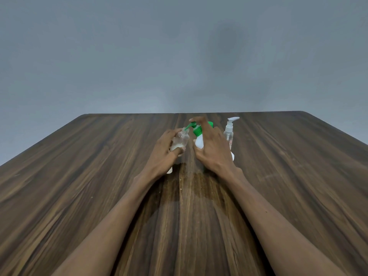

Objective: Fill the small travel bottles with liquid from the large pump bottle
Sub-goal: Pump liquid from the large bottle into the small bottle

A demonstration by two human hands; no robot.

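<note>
My left hand (pixel 164 151) grips a small clear travel bottle (pixel 180 140), open at the top, with a little white liquid at its bottom. The green nozzle of the large white pump bottle (pixel 199 142) points into its mouth. My right hand (pixel 211 148) is wrapped around the pump bottle, with a finger on top of the green pump head (pixel 196 130). A second clear small bottle (pixel 229 132) with a white pump top stands just right of my right hand.
Everything stands on a dark wooden table (pixel 99 176) whose far edge meets a grey wall. A small white cap-like piece (pixel 169 170) peeks out under my left wrist. A glossy patch lies on the wood near my wrists.
</note>
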